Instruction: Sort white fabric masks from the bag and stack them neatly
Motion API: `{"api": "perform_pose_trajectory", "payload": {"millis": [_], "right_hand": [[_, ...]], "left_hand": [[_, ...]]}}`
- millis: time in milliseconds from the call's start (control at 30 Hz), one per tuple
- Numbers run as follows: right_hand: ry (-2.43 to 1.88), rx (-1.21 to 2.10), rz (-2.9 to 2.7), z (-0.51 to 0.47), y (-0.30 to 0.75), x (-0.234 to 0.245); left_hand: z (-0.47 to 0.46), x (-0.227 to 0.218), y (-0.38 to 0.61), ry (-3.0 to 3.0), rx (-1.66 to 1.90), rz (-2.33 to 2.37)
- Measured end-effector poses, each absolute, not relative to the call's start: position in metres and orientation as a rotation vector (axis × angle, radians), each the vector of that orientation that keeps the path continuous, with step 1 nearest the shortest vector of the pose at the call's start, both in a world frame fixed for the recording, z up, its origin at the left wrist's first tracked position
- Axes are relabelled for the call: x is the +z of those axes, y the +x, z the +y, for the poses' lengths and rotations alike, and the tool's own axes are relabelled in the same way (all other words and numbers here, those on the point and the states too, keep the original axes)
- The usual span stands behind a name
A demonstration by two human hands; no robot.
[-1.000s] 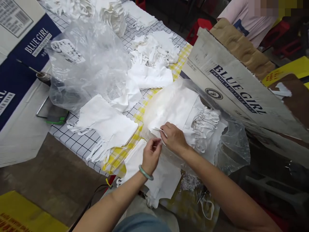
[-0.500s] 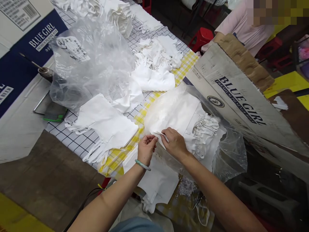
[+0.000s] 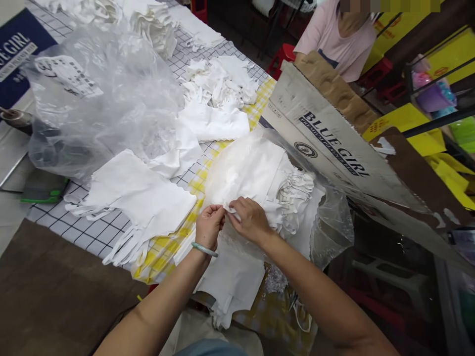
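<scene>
A clear plastic bag (image 3: 332,232) holds stacked white fabric pieces (image 3: 256,163) with bunched narrow straps on their right side. At the near left edge of that stack, my left hand (image 3: 209,226), with a pale green bangle on its wrist, pinches the edge of a white fabric piece. My right hand (image 3: 250,220) is closed on the same edge just to the right, fingertips almost meeting the left ones. What lies between the fingertips is small and partly hidden. Below the forearms hang more white pieces (image 3: 232,282). Left of my hands lies another flat stack of strapped white pieces (image 3: 143,193).
A large crumpled plastic bag (image 3: 107,113) covers the table's left part. Behind are loose white pieces (image 3: 222,81). A tall Blue Girl carton (image 3: 322,133) leans at the right, with a person in a pink shirt (image 3: 319,29) beyond. A screwdriver-like tool (image 3: 17,118) is far left.
The view has turned to the right, so everything sits further left. My fingertips have come closer together at the fabric edge.
</scene>
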State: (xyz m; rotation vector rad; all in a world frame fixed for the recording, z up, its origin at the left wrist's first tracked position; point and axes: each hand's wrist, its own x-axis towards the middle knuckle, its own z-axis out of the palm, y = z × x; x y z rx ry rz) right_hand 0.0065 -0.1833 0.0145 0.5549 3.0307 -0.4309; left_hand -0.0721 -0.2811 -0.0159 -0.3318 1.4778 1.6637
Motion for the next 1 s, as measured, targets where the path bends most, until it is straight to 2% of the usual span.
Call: {"api": "perform_pose_trajectory", "payload": {"millis": [100,167,333,433,533,700,1000], "right_hand": [[0.64,-0.428,3.016,-0.186,0.005,0.014],[0.771,-0.547,3.013,-0.183,0.003,0.017],[1.185,-1.381,2.793,-0.16,0.008,0.047],[1.259,-1.902,2.57,-0.139,0.014,0.07],[1.199,-2.2,2.416,-0.119,0.018,0.087],[1.146,-2.187,2.372,-0.088,0.025,0.101],[1.067,-2.155,2.344,-0.047,0.027,0.115]], "left_hand": [[-0.276,-0.009,-0.073,-0.273,1.655,1.473],[-0.275,-0.005,-0.075,-0.198,1.647,1.464],[-0.292,-0.008,-0.084,0.141,1.634,1.743],[-0.307,-0.017,-0.086,0.685,1.51,2.059],[-0.311,-0.023,-0.089,1.32,1.253,2.187],[-0.299,-0.022,-0.104,1.805,0.842,2.152],[-0.29,-0.026,-0.122,2.108,0.721,2.015]]}}
